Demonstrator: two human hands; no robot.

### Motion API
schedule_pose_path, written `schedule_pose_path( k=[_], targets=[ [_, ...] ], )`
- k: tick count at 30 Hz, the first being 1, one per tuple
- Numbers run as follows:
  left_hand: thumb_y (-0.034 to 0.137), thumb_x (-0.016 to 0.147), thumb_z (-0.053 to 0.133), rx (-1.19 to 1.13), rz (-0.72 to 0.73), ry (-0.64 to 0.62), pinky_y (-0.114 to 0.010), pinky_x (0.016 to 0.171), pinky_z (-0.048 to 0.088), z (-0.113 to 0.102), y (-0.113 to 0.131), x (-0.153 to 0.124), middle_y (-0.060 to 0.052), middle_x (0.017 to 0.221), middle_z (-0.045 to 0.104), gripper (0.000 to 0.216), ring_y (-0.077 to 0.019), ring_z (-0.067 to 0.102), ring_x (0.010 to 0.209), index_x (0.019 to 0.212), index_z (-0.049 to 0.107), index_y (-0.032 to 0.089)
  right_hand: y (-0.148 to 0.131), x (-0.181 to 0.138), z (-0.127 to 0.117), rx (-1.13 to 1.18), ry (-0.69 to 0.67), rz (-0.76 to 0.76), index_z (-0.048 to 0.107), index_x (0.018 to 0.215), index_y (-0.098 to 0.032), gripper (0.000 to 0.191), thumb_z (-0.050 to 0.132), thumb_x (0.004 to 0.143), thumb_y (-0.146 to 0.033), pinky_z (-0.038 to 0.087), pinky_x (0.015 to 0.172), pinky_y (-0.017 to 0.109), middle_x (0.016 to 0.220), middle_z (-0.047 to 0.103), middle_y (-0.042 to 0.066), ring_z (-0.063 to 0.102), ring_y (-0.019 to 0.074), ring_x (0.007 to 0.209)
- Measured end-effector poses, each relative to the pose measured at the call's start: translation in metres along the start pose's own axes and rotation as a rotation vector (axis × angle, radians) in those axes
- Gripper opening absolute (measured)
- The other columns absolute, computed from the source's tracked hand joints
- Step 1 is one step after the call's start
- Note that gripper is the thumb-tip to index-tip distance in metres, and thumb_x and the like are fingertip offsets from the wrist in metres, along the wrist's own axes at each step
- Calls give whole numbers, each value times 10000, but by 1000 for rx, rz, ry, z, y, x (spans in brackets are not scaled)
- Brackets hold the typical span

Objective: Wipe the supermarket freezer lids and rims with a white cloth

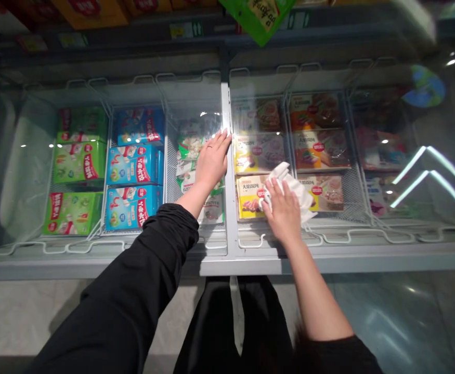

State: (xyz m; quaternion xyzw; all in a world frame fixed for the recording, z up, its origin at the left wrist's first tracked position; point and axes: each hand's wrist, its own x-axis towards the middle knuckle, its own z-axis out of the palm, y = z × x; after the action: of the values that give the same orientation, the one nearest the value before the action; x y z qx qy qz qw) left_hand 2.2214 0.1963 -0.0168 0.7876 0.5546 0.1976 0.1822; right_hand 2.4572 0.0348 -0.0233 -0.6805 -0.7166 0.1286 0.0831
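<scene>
My left hand [213,160] lies flat on the glass lid of a chest freezer, its fingertips at the light metal strip [232,223] between the two lids. It holds nothing, and its fingers point away from me. Under my right hand [284,210] is a crumpled white cloth [304,201], pressed against the right-hand glass lid. My fingers are spread over the cloth, which sticks out to the right of them. Below the glass there, yellow-and-brown food boxes [248,200] show, partly hidden by the hand and cloth.
Wire baskets hold green boxes [79,162], blue boxes [128,165] and green-and-white bags [190,148] under the left lid. A green packet [258,21] hangs from the shelf behind. The freezer's grey front edge [328,262] runs before my legs. Lights reflect on the right lid.
</scene>
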Motion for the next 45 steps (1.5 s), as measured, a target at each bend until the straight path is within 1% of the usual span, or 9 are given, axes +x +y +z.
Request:
schedule_pose_path(
  k=[3, 6, 15, 20, 27, 30, 35, 39, 45],
  targets=[
    [61, 948, 450, 14, -4, 10, -518, 1342, 250, 1, -1, 2, -60, 1706, 415, 677, -218, 323, 1617, 1598, 464, 250, 44, -13, -7, -38, 73, 125, 338, 1683, -245, 648, 389, 1060, -419, 305, 1276, 610, 1737, 371, 94, 270, 317, 1626],
    [50, 950, 426, 32, -16, -2, -503, 1346, 250, 2, 4, -2, -66, 1691, 442, 663, -211, 330, 1614, 1584, 483, 232, 45, -21, -1, -42, 156, 256, 272, 1707, -204, 680, 360, 1068, -423, 303, 1257, 663, 1736, 360, 137, 250, 358, 1629],
    [61, 935, 383, 55, -183, 30, -551, 1325, 281, 23, 62, -113, -77, 1717, 384, 749, -228, 300, 1623, 1660, 360, 250, -88, -52, 25, 142, -108, -128, 283, 1705, -236, 689, 398, 1028, -182, 266, 1317, 514, 1760, 298, 45, 241, 240, 1645],
    [161, 1011, 382, 120, -185, 68, -526, 1325, 291, 28, 73, -128, -72, 1705, 403, 645, -227, 326, 1613, 1649, 391, 258, -23, -67, 3, 100, -199, -308, 324, 1690, -266, 645, 459, 1060, -304, 272, 1324, 499, 1740, 348, 29, 252, 232, 1642],
    [246, 1044, 401, 91, -221, 96, -538, 1337, 273, 30, 75, -123, -45, 1706, 399, 586, -244, 342, 1607, 1628, 429, 285, 104, -91, -27, -51, -97, 38, 225, 1718, -239, 687, 414, 1089, -442, 278, 1293, 615, 1767, 287, 97, 198, 321, 1654],
    [218, 1032, 405, 94, -232, 97, -524, 1349, 256, 31, 76, -124, -34, 1710, 393, 604, -241, 334, 1611, 1631, 429, 283, 94, -85, -21, -44, -98, 16, 210, 1720, -212, 684, 394, 1093, -415, 233, 1300, 648, 1773, 258, 106, 165, 333, 1659],
    [181, 1025, 384, 134, -224, 80, -523, 1347, 256, 31, 76, -123, -38, 1719, 375, 624, -231, 329, 1613, 1643, 407, 269, 15, -52, -3, 88, -232, -410, 294, 1699, -233, 637, 416, 1090, -376, 195, 1352, 536, 1770, 256, 15, 196, 253, 1657],
    [172, 1015, 382, 158, -227, 76, -509, 1346, 263, 31, 75, -123, -32, 1715, 384, 630, -218, 319, 1615, 1636, 416, 273, -32, -31, 10, 135, -248, -518, 333, 1676, -142, 642, 436, 1084, -368, 188, 1362, 518, 1781, 198, 42, 189, 250, 1659],
    [147, 1014, 384, 173, -233, 79, -498, 1353, 260, 32, 73, -124, 5, 1720, 376, 658, -198, 306, 1619, 1651, 385, 314, 22, -45, -4, 143, -272, -589, 287, 1699, -270, 641, 441, 1083, -356, 214, 1356, 474, 1765, 276, -24, 227, 212, 1648]
  ],
)
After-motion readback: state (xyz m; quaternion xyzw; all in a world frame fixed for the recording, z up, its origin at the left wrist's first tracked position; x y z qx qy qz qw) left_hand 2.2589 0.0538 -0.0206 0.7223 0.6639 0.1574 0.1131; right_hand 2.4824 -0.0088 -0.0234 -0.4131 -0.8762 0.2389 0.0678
